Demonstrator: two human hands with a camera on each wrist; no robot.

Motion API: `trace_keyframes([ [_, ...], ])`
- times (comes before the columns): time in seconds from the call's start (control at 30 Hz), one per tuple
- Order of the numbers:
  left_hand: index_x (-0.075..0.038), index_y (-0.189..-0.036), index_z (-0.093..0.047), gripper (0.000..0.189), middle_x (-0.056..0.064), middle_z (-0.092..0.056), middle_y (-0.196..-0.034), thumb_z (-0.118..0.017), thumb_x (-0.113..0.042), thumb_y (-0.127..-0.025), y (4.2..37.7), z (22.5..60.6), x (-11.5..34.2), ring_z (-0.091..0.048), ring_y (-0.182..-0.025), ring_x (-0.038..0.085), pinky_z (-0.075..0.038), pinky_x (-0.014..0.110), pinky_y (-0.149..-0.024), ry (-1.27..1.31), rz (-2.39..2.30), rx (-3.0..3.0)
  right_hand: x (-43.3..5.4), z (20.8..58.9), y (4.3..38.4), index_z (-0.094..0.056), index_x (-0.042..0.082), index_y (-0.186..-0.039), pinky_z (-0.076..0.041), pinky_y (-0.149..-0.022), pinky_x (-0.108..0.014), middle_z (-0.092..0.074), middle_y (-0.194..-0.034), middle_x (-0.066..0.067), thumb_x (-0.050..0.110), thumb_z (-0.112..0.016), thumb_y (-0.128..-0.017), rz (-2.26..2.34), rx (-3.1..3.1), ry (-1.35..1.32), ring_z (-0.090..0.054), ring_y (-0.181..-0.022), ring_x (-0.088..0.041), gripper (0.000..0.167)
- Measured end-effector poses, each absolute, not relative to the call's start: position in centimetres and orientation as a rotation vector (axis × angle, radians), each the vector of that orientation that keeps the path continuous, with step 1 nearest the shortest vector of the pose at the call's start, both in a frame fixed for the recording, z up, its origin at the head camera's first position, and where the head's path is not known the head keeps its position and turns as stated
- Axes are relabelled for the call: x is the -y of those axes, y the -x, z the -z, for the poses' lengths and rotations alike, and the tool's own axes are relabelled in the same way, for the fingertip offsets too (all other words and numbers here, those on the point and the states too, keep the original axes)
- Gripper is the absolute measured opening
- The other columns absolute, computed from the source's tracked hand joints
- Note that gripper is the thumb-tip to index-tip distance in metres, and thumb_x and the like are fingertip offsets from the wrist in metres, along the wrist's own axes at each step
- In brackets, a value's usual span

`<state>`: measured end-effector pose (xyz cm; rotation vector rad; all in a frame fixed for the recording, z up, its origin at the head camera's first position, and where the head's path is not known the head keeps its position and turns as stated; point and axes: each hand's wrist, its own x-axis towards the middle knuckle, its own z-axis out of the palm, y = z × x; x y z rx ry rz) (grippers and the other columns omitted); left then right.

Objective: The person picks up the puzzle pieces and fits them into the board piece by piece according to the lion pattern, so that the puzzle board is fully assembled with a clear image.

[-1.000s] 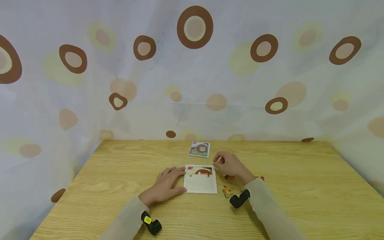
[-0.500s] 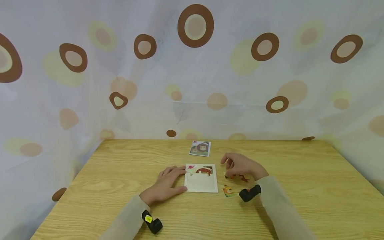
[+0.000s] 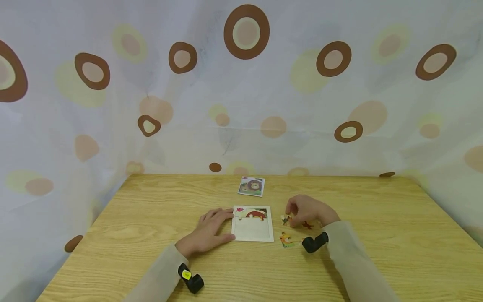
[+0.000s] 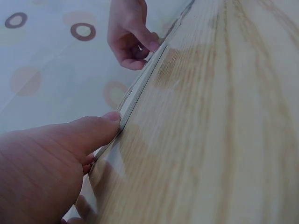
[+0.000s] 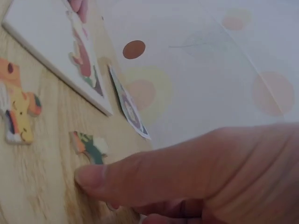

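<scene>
A white puzzle tray lies on the wooden table, with lion puzzle pieces fitted along its far edge. My left hand rests at the tray's left side, fingers spread; its thumb touches the tray's edge. To the right of the tray, my right hand is curled low over a puzzle piece, thumb and fingers at its edge. In the right wrist view the thumb covers the near part of this green and orange piece; the other fingertips are hidden.
Another puzzle piece, yellow and orange, lies nearer me, partly behind the black wrist camera. More pieces show under the right hand. A lion picture card lies beyond the tray. A patterned cloth hangs behind the table.
My right hand has moved right and down from the tray's far right corner to the loose pieces, and its fingers have closed in on one. The left hand stays in place.
</scene>
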<state>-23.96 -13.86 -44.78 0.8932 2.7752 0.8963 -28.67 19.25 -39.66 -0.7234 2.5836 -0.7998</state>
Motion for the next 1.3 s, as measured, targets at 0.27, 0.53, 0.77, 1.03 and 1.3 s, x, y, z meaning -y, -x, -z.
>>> trace_keyframes([
  [0.27, -0.008, -0.139, -0.047, 0.056, 0.01, -0.037, -0.153, -0.06, -0.038, -0.094, 23.9, 44.8, 13.8, -0.026, -0.14, 0.038, -0.018, 0.063, -0.107, -0.935, -0.884, -2.798, -19.1, 40.0, 28.7, -0.057, 0.001, -0.087, -0.04, -0.061, -0.027, -0.052, -0.077, -0.003, 0.0, -0.072, -0.075, 0.849, -2.594, 0.76, -0.043, -0.064, -0.013, 0.019],
  [0.53, -0.009, -0.14, -0.046, 0.056, 0.009, -0.036, -0.153, -0.06, -0.039, -0.094, 23.9, 44.6, 13.7, -0.024, -0.141, 0.038, -0.018, 0.062, -0.107, -0.915, -0.881, -2.791, -18.4, 40.2, 29.0, -0.058, 0.002, -0.093, -0.04, -0.057, -0.026, -0.051, -0.074, -0.001, 0.01, -0.066, -0.089, 0.877, -2.615, 0.823, -0.045, -0.058, -0.011, 0.012],
  [0.77, -0.01, -0.14, -0.046, 0.057, 0.008, -0.036, -0.154, -0.06, -0.039, -0.094, 23.9, 44.7, 13.8, -0.023, -0.142, 0.038, -0.017, 0.062, -0.107, -0.896, -0.884, -2.79, -15.9, 41.3, 29.1, -0.053, 0.002, -0.116, -0.038, -0.057, -0.025, -0.05, -0.064, 0.002, 0.014, -0.063, -0.094, 1.087, -2.495, 0.887, -0.038, -0.054, -0.008, 0.027],
  [1.03, -0.012, -0.141, -0.045, 0.057, 0.006, -0.035, -0.154, -0.06, -0.04, -0.094, 24.1, 44.9, 13.9, -0.023, -0.142, 0.037, -0.017, 0.06, -0.108, -0.895, -0.881, -2.802, -12.4, 42.3, 28.8, -0.062, 0.01, -0.112, -0.039, -0.058, -0.022, -0.057, -0.069, 0.002, 0.015, -0.064, -0.093, 1.06, -2.524, 1.028, -0.045, -0.058, -0.007, 0.02],
  [1.3, -0.013, -0.141, -0.045, 0.057, 0.005, -0.035, -0.154, -0.061, -0.039, -0.093, 24.0, 44.9, 14.0, -0.022, -0.143, 0.036, -0.017, 0.06, -0.109, -0.887, -0.886, -2.788, -9.9, 43.0, 28.6, -0.062, 0.009, -0.108, -0.043, -0.063, -0.021, -0.058, -0.076, 0.005, 0.017, -0.069, -0.09, 1.004, -2.566, 1.059, -0.05, -0.065, -0.005, 0.021],
])
